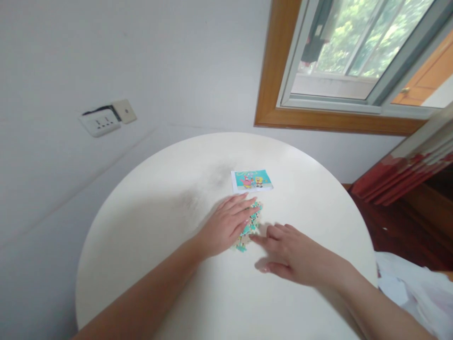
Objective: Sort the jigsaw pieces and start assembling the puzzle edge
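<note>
A small pile of jigsaw puzzle pieces [252,223], teal and tan, lies on the white round table [148,212]. My left hand [228,225] rests over the left side of the pile, fingers stretched out and hiding some pieces. From the right, my right hand [285,248] reaches in with its index fingertip at the pile's edge. Its thumb is apart and its other fingers are curled, with nothing visible in them. Just beyond the pile lies a picture card [252,180] with cartoon figures on a teal background.
A wall with a socket [101,122] stands behind the table on the left. A wood-framed window [336,121] is at the upper right, with a red and cream curtain [399,172] below it. White plastic bags [414,288] sit beside the table's right edge.
</note>
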`<control>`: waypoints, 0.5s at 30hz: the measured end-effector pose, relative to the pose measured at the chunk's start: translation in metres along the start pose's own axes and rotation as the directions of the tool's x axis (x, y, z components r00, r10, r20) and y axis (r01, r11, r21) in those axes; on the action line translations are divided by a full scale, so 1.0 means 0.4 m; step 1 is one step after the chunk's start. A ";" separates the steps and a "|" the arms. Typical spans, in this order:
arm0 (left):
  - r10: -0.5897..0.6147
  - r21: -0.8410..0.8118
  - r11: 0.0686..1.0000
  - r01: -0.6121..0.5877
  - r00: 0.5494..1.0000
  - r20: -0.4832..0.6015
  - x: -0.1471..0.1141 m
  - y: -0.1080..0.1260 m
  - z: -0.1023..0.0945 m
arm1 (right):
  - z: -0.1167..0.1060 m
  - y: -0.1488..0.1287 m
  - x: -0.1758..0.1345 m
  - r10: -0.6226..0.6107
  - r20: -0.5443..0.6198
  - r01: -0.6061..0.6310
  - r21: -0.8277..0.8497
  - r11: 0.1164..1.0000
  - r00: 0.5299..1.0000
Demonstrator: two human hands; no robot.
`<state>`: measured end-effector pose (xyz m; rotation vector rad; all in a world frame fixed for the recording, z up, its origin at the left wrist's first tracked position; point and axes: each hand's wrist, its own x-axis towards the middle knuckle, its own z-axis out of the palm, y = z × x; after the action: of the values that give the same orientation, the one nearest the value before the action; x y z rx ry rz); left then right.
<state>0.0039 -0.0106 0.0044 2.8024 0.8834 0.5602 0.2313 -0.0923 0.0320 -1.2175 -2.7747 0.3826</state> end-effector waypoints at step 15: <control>0.117 0.029 0.992 -0.122 0.984 0.135 -0.008 -0.004 0.026 | -0.003 0.009 -0.042 0.256 0.062 -0.250 -0.093 0.964 0.965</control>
<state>0.0046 -0.0116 -0.0065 2.9010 0.7110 0.3697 0.2454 -0.1020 0.0324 -1.6188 -2.7253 0.3370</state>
